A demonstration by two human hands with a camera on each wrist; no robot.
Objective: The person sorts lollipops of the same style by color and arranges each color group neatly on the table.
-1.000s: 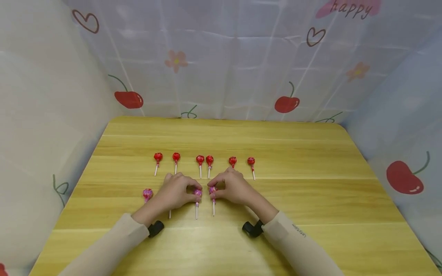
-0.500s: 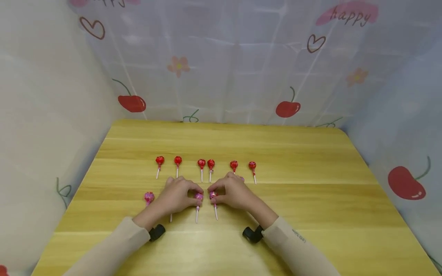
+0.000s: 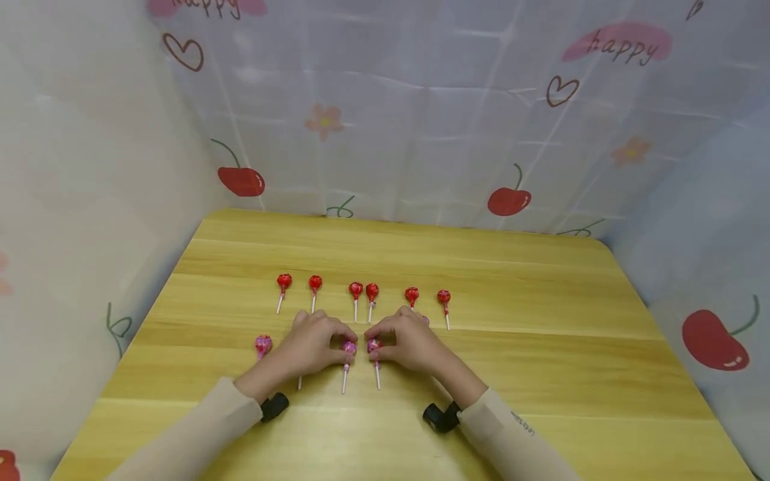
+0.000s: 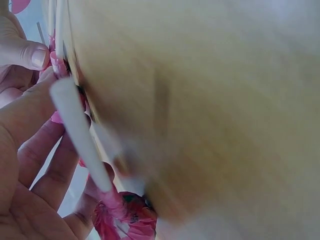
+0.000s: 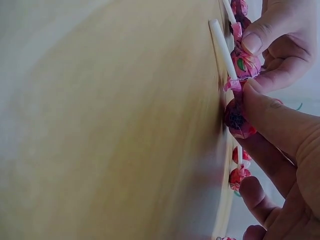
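My left hand [image 3: 315, 344] pinches the head of a pink-wrapped lollipop [image 3: 345, 379] between thumb and fingers. Close to its right, my right hand [image 3: 409, 342] pinches a second pink lollipop [image 3: 377, 376] in the same way. Both sticks point toward me, and the two heads lie a small gap apart. In the left wrist view another pink lollipop [image 4: 125, 217] lies below the left fingers; in the head view that hand covers its head. One more pink lollipop [image 3: 263, 345] lies by the left wrist, partly hidden. A purple-pink head [image 3: 425, 320] peeks out behind the right hand.
Several red lollipops [image 3: 356, 290] lie in a row farther back on the wooden table [image 3: 541, 374], sticks toward me. A curtain [image 3: 409, 147] printed with cherries hangs behind the table's far edge. Black wrist devices [image 3: 442, 417] sit under both wrists.
The right hand's lollipop has turned a little, its stick end swinging right. A purple-pink head has come into view behind the right hand. The head view has shifted slightly; both hands keep their grip.
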